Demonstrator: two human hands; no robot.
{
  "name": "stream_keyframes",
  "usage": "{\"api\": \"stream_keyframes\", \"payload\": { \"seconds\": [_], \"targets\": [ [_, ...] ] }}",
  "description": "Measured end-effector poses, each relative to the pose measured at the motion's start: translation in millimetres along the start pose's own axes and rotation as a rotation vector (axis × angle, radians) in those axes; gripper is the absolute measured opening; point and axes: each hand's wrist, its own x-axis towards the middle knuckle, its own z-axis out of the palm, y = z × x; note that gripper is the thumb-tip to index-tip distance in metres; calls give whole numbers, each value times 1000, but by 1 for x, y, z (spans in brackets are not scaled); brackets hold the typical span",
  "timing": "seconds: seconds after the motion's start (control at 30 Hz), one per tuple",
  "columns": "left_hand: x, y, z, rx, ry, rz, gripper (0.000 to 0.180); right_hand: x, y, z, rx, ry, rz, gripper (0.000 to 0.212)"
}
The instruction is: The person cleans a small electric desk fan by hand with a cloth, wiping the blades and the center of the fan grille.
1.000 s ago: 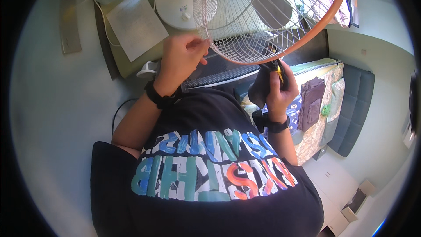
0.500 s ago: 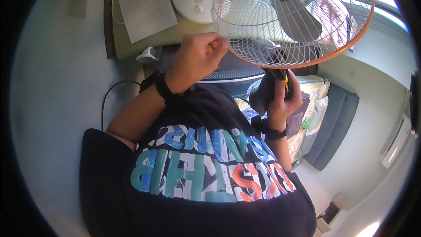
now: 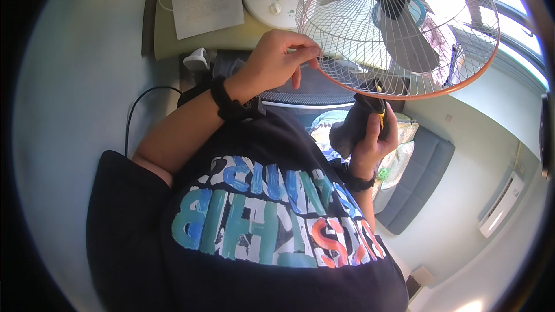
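A standing fan's wire guard (image 3: 341, 75) with an orange rim fills the upper right, grey blades (image 3: 407, 37) behind its wires. At the guard's left edge is my left hand (image 3: 280, 60); thumb and forefinger pinch the rim while the other fingers curl loosely. My right hand (image 3: 373, 147), below the guard's lower rim, is closed around a black, soft-looking thing (image 3: 350, 130) with a yellow strip. That thing's upper end reaches up to the guard wires; its exact kind I cannot make out.
The fan's white base (image 3: 277, 0) with a knob stands on a greenish table (image 3: 173, 46), beside a printed sheet (image 3: 205, 3). A dark mesh chair (image 3: 231, 63) is below the table edge. A bed with a grey headboard (image 3: 419, 176) lies to the right, near a window (image 3: 511, 37).
The view has shifted slightly, so the fan sits farther right. My left fingers have loosened from a tighter curl and stay at the rim. My right hand still holds the black thing.
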Motion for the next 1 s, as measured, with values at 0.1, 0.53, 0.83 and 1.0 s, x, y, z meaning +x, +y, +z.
{"api": "stream_keyframes", "payload": {
  "seconds": [0.1,0.53,0.83,1.0],
  "targets": [
    [-1,-1,2,159,152,47,18,0,1,-1,16,-5,-15,33],
    [10,-18,-3,510,308,303,52,2,4,-1,53,26,31,35],
    [31,-44,4,344,194,315,82,4,2,0,50,25,2,35],
    [31,-33,8,416,201,327,80,5,-1,1,22,48,63,33]
  ]
}}
